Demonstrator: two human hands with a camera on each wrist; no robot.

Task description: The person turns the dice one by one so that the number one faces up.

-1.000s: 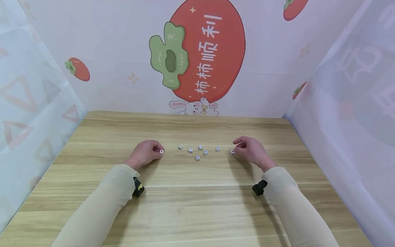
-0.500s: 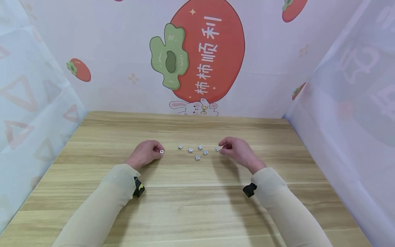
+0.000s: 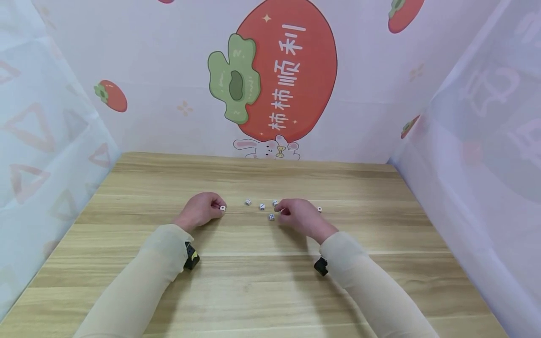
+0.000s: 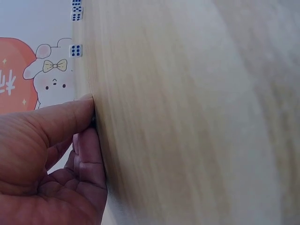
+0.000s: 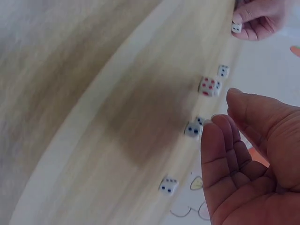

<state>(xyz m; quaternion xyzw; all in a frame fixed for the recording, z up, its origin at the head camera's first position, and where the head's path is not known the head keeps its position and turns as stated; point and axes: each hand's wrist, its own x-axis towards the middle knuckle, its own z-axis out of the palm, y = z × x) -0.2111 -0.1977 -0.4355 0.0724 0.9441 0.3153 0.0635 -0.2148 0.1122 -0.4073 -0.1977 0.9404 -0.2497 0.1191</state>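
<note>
My left hand (image 3: 202, 210) rests on the table at the left of the dice and pinches a white die (image 3: 222, 208) between thumb and fingers; in the left wrist view that die is mostly hidden by the fingers. My right hand (image 3: 300, 217) hovers over the middle of the dice, thumb and fingers apart with nothing between them in the right wrist view. Its fingertips overlap a die (image 5: 193, 129) there. Just left of it in the head view lie a die (image 3: 272, 217) and another die (image 3: 275, 203). Dice under the right hand are hidden from the head camera.
Farther left on the wooden table (image 3: 253, 291) lie a die (image 3: 248, 202) and a second die (image 3: 262, 206). One more die (image 3: 319, 210) sits right of the right hand. Printed cloth walls (image 3: 169, 61) stand at the back and both sides.
My right hand has moved left, from the rightmost die across to the middle dice, leaving that rightmost die on the table. The left hand stays in place, pinching its die.
</note>
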